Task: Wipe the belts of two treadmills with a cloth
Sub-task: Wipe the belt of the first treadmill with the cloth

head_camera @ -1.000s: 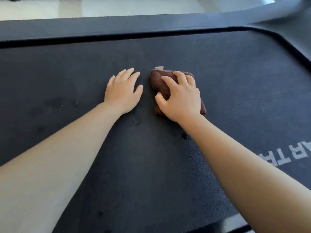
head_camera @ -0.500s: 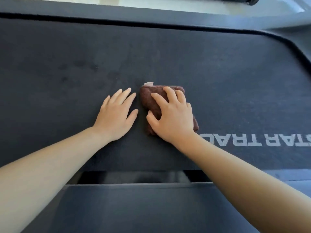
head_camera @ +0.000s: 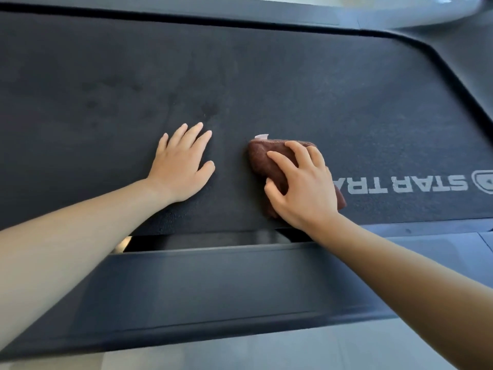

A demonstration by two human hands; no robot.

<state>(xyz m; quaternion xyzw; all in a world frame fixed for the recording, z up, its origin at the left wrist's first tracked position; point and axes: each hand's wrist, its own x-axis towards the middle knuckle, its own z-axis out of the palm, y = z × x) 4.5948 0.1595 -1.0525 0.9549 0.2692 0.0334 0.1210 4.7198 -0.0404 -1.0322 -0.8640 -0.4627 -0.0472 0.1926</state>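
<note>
Nearest, the treadmill's dark end cover (head_camera: 213, 284) spans the bottom. Beyond it, the left hand (head_camera: 181, 169) lies flat on the belt (head_camera: 293, 84), fingers straight. Near it but apart, the right hand (head_camera: 301, 185) curls its fingers round a bunched brown cloth (head_camera: 264, 158) lying on the belt beside white lettering (head_camera: 416, 182). The side rail (head_camera: 186, 12) runs farthest.

One belt (head_camera: 293, 76) is in view. Two hands are on it: the left hand (head_camera: 181, 166) lies flat at the belt's middle, and the right hand (head_camera: 304, 188) is beside it, toward the belt's right. One brown cloth (head_camera: 262, 158) lies on the belt under the right hand, with one white tag (head_camera: 262, 136) at its far edge. One line of white lettering (head_camera: 416, 184) and one emblem (head_camera: 482, 180) are printed at the belt's right. One dark cover (head_camera: 213, 289) runs along the belt's near edge and one rail (head_camera: 186, 12) along its far edge.
</note>
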